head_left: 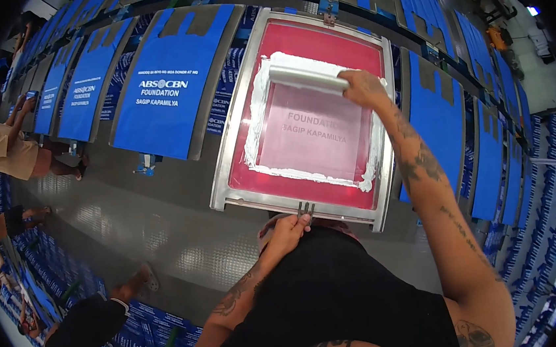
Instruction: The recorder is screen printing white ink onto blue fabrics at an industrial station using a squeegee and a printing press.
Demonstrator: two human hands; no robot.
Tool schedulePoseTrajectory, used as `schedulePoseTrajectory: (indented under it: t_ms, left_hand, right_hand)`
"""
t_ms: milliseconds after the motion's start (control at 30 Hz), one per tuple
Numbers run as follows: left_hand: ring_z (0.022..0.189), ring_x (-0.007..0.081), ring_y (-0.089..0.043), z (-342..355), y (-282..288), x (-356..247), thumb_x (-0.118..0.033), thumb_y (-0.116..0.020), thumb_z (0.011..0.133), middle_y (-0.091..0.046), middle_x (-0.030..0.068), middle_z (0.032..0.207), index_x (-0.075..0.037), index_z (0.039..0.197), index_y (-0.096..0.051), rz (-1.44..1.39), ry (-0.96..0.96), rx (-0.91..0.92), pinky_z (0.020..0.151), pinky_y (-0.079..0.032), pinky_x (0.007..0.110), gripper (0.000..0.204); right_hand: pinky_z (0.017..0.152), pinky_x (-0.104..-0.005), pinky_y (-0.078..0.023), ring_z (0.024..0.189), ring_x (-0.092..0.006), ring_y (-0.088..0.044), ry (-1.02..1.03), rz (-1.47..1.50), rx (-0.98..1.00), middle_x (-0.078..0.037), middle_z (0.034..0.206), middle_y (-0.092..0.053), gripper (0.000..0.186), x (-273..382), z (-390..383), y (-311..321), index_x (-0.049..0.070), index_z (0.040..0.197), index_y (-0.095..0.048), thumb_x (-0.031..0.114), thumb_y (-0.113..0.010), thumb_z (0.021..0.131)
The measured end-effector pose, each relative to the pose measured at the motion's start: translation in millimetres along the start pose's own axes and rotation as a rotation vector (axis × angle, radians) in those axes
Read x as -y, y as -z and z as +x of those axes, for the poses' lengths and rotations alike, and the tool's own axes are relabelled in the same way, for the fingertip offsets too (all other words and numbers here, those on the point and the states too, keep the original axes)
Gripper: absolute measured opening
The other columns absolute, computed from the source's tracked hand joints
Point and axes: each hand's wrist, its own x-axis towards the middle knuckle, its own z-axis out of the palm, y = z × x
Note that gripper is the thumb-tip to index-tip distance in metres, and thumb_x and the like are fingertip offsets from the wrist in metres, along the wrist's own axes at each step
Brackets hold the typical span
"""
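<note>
A metal-framed printing screen (240, 177) with pink-red mesh lies before me, thick white ink (260, 124) bordering a paler, faintly lettered rectangle (313, 154). My right hand (364, 88) grips the end of a long silver squeegee (303, 77), which lies across the upper part of the inked rectangle. At the screen's near edge, my left hand (286, 233) is closed on a small forked metal handle (305, 209).
Blue printed bag pieces (160, 121) on grey boards stand in rows either side of the screen. Three other people (11, 146) are at the left and lower left, above grey flooring (196, 256). More blue pieces (537, 263) are spread at the right.
</note>
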Motion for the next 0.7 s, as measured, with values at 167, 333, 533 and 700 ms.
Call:
schedulePoseTrajectory:
  t_ms: [167,333,533,700]
  left_hand:
    - [0.056,0.0119,-0.053,8,7,13,-0.044,-0.053,0.095,-0.058,0.0037,0.059,0.000,0.077,-0.068,-0.017,-0.015,0.114,0.054,-0.043,0.030,0.050]
    - [0.062,0.0260,-0.063,8,10,11,-0.031,-0.055,0.091,-0.063,0.0183,0.066,0.002,0.077,-0.068,0.115,-0.081,0.131,0.060,-0.047,0.037,0.038]
    - [0.060,0.0298,-0.061,18,13,-5,-0.030,-0.055,0.088,-0.060,0.0199,0.064,-0.001,0.076,-0.068,0.240,-0.152,-0.003,0.061,-0.046,0.040,0.034]
    - [0.084,0.0438,-0.063,27,16,-17,-0.033,-0.053,0.087,-0.064,0.0276,0.081,0.003,0.082,-0.067,0.411,-0.035,-0.002,0.075,-0.048,0.048,0.039]
  right_hand:
    - [0.075,-0.0454,-0.049,0.086,-0.0305,-0.060,0.104,0.003,-0.103,-0.009,0.092,-0.065,0.029,73,-137,-40,0.009,0.098,-0.065,0.005,-0.058,0.070]
    - [0.067,-0.0435,-0.047,0.079,-0.0286,-0.059,0.101,-0.030,-0.207,-0.006,0.087,-0.064,0.028,137,-226,-51,0.009,0.095,-0.064,0.004,-0.062,0.068]
    - [0.073,-0.0427,-0.050,0.085,-0.0330,-0.064,-0.003,0.040,-0.181,-0.012,0.089,-0.065,0.030,108,-183,1,0.011,0.101,-0.064,0.008,-0.065,0.071]
    - [0.079,-0.0411,-0.050,0.089,-0.0318,-0.065,-0.105,0.148,-0.117,-0.012,0.092,-0.068,0.030,59,-134,43,0.011,0.104,-0.065,0.017,-0.067,0.075]
